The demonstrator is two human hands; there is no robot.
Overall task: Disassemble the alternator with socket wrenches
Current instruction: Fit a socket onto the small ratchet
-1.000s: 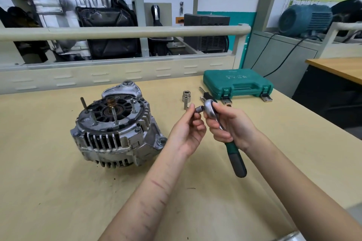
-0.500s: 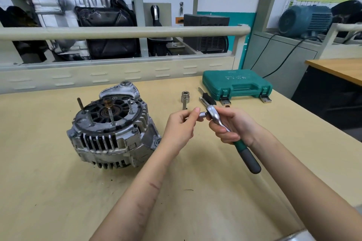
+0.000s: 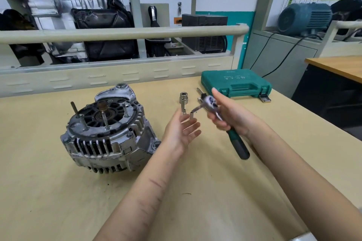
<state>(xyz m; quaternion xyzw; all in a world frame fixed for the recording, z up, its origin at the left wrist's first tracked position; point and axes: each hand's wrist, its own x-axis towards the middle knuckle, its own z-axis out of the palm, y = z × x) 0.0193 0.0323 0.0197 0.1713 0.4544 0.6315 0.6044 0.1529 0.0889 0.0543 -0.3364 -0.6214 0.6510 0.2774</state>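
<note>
- The alternator (image 3: 106,135) sits on the yellow desk (image 3: 58,191) at the left, tilted, its black round face and several upright studs turned up and toward the far side.
- The right hand (image 3: 231,115) has its fingers curled round the ratchet wrench (image 3: 225,123), gripping it near the head; the green and black handle points toward the near right, above the desk.
- The wrench's chrome head sits at the far end of the grip, and a short thin piece sticks out from it toward the left.
- The left hand (image 3: 181,130) is held palm up with its fingers straight and spread, gripping nothing, just left of the wrench head.
- A small socket (image 3: 191,115) shows just above the left fingertips; whether it touches them I cannot tell.
- A bigger socket (image 3: 183,98) stands upright on the desk beyond the left hand, with a smaller metal piece just in front of it.
- A closed green tool case (image 3: 236,83) lies at the far right of the desk, its latches facing the near side.
- A thin tool (image 3: 200,94) lies on the desk between the bigger socket and the case, partly hidden by the right hand.
</note>
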